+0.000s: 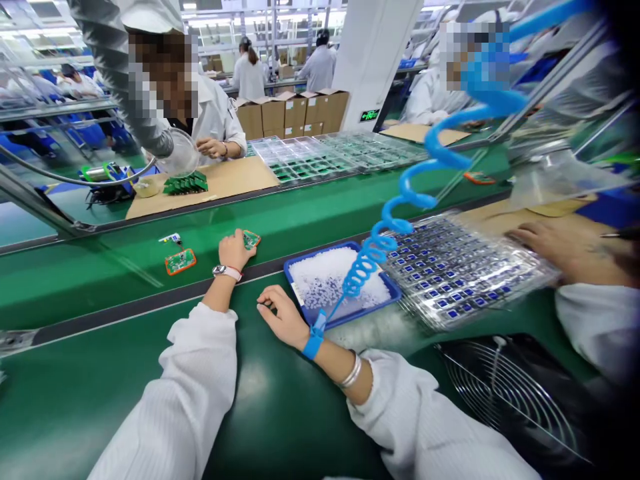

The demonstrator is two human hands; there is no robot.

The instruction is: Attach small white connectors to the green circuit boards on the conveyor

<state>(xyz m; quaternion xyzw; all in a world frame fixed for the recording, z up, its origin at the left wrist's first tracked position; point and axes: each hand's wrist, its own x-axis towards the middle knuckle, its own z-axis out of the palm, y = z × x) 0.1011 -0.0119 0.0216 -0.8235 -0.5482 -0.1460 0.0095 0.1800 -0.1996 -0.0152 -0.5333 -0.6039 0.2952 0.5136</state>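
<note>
One green circuit board with an orange rim (181, 262) lies at the left on the smooth green belt (115, 263), a small white-and-blue part (173, 239) just beyond it. To its right, the left of the person's hands (233, 252), wearing a pale-banded watch (220, 270) at the wrist, grasps a second orange-rimmed green board (253, 239) at its edge, over the belt; whether that board is lifted clear of the surface, I cannot tell. Nearer, the right hand (283, 319) is released, fingers loosely curled around nothing visible, above the dark green worktop (270, 413) and just beside a shallow blue plastic tray (396, 295) heaped with small white pieces (320, 267). A blue wrist strap (314, 341) circles that arm, and a bright blue coiled cord (383, 245) runs from it up across the tray. Further right come clear plastic trays filled with blue-and-silver parts (450, 270), with a co-worker's hand (560, 248) at their far right edge. Nearer, a black fan with a round wire grille (510, 393) rests at the lower right.
</note>
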